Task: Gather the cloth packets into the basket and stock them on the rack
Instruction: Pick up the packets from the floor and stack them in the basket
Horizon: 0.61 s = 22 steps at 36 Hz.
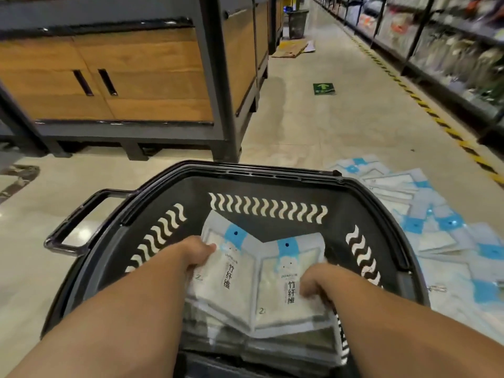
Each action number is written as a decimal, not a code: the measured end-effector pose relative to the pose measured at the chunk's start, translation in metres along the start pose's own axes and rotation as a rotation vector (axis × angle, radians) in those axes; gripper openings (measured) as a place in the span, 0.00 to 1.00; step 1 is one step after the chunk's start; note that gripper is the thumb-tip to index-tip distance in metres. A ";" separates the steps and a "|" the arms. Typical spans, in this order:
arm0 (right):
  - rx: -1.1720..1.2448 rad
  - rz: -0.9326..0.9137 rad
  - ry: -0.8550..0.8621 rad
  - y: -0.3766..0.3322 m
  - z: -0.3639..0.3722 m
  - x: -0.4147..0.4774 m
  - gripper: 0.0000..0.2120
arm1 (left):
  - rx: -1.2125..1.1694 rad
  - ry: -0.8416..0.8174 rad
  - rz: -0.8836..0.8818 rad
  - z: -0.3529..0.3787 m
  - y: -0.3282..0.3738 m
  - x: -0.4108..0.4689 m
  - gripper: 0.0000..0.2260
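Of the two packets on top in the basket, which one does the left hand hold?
The left-side packet: the left hand grips its left edge, while the right hand holds the other packet.

The black basket [261, 173] sits right under both hands. Inside it, two flat white packets with blue tops lean together like an open book: the left packet [226, 285] is held by the left hand [196, 255], the right packet [281, 301] by the right hand [316, 282]. More packets [436, 230] lie spread flat out past the right hand.
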State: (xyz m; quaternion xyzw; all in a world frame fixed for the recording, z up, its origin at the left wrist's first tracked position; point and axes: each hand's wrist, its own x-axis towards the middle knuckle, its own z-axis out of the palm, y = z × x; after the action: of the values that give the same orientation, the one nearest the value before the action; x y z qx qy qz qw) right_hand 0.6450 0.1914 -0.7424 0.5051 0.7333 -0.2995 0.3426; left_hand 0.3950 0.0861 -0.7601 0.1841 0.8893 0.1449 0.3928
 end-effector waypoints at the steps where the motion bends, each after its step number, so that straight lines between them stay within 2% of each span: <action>1: -0.049 -0.024 -0.003 0.002 0.002 0.003 0.12 | 0.084 0.020 0.000 0.001 -0.002 0.006 0.22; 4: -0.216 0.033 -0.028 0.002 0.009 0.013 0.16 | 0.301 0.120 0.002 0.008 -0.008 0.014 0.27; 6: -0.265 0.064 0.050 0.005 0.013 0.021 0.16 | 0.362 0.162 -0.008 0.012 -0.013 0.020 0.29; 9: -0.138 0.106 0.246 0.009 0.019 0.029 0.33 | 0.359 0.240 0.009 0.022 -0.022 0.030 0.27; 11: -0.098 0.096 0.339 0.006 0.024 0.039 0.40 | 0.426 0.313 0.046 0.034 -0.025 0.032 0.25; 14: -0.137 -0.002 0.273 -0.004 0.031 0.050 0.46 | 0.567 0.346 0.179 0.048 -0.020 0.034 0.29; 16: -0.138 -0.049 0.146 -0.001 0.037 0.056 0.51 | 0.615 0.210 0.335 0.054 -0.014 0.039 0.33; 18: -0.175 -0.101 0.047 0.007 0.043 0.060 0.56 | 0.660 -0.054 0.438 0.059 -0.016 0.043 0.40; 20: -0.204 -0.111 0.029 0.015 0.049 0.061 0.58 | 0.748 -0.236 0.418 0.064 -0.021 0.042 0.48; 22: -0.196 -0.112 0.028 0.016 0.053 0.063 0.59 | 0.807 -0.257 0.405 0.066 -0.026 0.045 0.52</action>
State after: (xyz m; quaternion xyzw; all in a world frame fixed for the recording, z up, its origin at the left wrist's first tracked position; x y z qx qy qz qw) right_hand 0.6549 0.1882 -0.8256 0.4317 0.7907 -0.2382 0.3629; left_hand 0.4108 0.0900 -0.8422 0.5084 0.7648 -0.1626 0.3607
